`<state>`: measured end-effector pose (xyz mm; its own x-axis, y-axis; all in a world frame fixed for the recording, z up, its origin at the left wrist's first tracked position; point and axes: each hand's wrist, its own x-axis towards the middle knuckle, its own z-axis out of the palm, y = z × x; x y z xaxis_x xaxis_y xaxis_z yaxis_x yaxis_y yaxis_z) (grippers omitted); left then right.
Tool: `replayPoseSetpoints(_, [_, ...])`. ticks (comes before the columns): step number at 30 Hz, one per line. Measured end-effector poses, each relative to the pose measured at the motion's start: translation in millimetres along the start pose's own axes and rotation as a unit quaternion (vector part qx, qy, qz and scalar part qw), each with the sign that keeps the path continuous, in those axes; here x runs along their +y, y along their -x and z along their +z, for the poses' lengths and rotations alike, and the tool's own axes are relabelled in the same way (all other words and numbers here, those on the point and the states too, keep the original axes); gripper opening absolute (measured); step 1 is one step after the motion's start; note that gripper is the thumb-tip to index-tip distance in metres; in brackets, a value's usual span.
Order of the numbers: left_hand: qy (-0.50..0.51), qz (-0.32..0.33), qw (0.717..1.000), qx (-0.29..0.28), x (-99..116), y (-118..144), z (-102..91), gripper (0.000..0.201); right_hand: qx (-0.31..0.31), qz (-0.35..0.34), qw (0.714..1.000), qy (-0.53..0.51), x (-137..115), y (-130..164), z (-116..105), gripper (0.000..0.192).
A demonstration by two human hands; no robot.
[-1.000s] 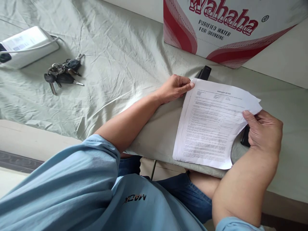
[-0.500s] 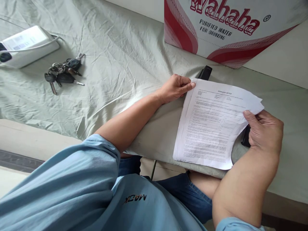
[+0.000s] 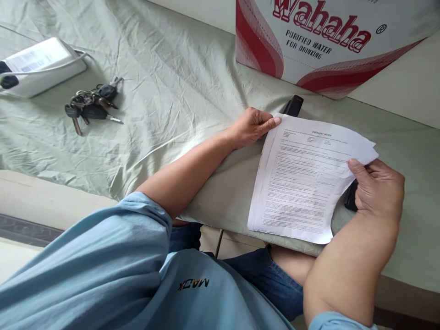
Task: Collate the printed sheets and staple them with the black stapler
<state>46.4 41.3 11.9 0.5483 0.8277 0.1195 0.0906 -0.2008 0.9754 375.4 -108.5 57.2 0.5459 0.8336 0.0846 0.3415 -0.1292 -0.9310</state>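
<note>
A small stack of printed paper sheets (image 3: 302, 183), headed "OVERLEAF NOTES", is held between my two hands above the front edge of the cloth-covered surface. My left hand (image 3: 254, 127) pinches the upper left corner, thumb on top. At the upper right edge, my right hand (image 3: 380, 185) grips the sheets with its thumb over the front and its fingers behind. Beneath the sheets lies a black object (image 3: 294, 106); one end shows past the top edge and a dark part shows beside my right hand. The paper hides its middle, so I cannot tell its kind.
A bunch of keys (image 3: 92, 104) lies on the wrinkled pale green cloth (image 3: 165, 91) to the left. Farther left is a white box-like device (image 3: 44, 64) with a cable. A red and white Wahaha water carton (image 3: 319, 50) stands at the back against the wall.
</note>
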Motion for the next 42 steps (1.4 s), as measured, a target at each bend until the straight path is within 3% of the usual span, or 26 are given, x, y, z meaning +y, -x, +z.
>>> replayPoseSetpoints(13, [-0.039,0.003,0.999,-0.017,9.1,2.3,-0.1,0.075,0.032,-0.003,0.999,-0.015,1.5,-2.2,4.9,0.038])
replayPoseSetpoints(32, [-0.005,0.015,0.999,-0.034,6.3,3.4,-0.8,0.075,0.028,0.014,0.999,-0.028,1.1,-3.3,6.5,0.033])
replayPoseSetpoints(42, [-0.053,0.025,0.998,-0.027,5.4,2.3,-0.3,0.074,0.097,-0.012,0.995,-0.02,6.9,-12.5,1.7,0.04])
